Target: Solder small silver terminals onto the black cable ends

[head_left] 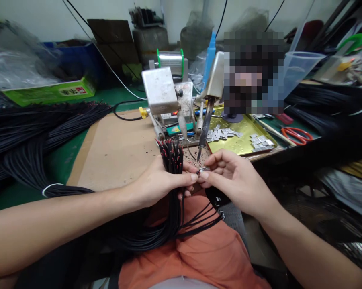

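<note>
My left hand [165, 178] is closed round a bundle of black cables [172, 160] whose stripped ends point up and show reddish wire tips. Between its thumb and fingers one cable end reaches toward the right. My right hand [229, 170] pinches a small silvery connector [204, 170], which meets that cable end at the fingertips. Just above the connector is the dark tip of a soldering iron [202, 140], fixed in a stand. I cannot tell whether tip and connector touch. The cables hang down over the lap, several with connectors on their ends.
A yellow tray [242, 147] of small metal connectors [260, 142] lies behind my right hand. Red-handled scissors [298, 135] lie farther right. A solder spool [170, 64] stands behind the metal soldering device [159, 90]. More black cables [48, 132] cover the left. Cardboard [117, 148] lies on the table.
</note>
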### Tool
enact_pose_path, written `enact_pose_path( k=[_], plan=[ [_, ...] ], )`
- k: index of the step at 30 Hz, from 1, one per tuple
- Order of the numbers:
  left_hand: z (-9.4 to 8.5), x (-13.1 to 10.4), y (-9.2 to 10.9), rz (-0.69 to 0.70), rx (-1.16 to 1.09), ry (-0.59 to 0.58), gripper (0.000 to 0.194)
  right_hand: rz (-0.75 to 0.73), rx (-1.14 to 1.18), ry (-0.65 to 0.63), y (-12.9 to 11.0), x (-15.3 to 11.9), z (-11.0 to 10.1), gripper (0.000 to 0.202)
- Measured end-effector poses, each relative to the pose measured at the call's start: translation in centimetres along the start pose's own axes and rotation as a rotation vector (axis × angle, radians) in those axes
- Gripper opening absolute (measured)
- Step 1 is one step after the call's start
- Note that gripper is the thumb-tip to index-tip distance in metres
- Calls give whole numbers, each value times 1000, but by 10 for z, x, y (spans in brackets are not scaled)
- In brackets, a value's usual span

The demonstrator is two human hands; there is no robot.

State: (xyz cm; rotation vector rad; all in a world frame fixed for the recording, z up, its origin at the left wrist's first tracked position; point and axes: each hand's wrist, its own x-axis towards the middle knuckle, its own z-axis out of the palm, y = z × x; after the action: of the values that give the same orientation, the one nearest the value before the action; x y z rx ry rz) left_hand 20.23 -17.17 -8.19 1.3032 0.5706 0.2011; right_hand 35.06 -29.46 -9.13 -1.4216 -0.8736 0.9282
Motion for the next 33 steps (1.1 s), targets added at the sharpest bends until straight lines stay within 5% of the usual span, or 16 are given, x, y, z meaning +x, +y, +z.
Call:
enact_pose_path(
  k=[5, 11, 14, 21, 27, 33],
  plan=[
    [4, -4, 0, 6, 73, -77, 29, -3, -61, -268, -13, -8, -14, 6],
    [4, -6, -2, 22, 88, -46, 34, -116, -649, -488, -36, -8, -60, 9],
    [5, -7, 2, 24, 127, -147, 28, -148, -576, -333, -34, -7, -55, 14],
    [7, -8, 8, 86, 314, -199, 16, -340, -426, -65, -7, -10, 8, 10],
    [4, -9, 0, 74, 217, -205, 19, -113, -141, -79, -9, -8, 1, 13],
    [2, -9, -5, 158, 156, -42, 22, 5, -66, -126, -9, -3, -3, 19]
  ],
)
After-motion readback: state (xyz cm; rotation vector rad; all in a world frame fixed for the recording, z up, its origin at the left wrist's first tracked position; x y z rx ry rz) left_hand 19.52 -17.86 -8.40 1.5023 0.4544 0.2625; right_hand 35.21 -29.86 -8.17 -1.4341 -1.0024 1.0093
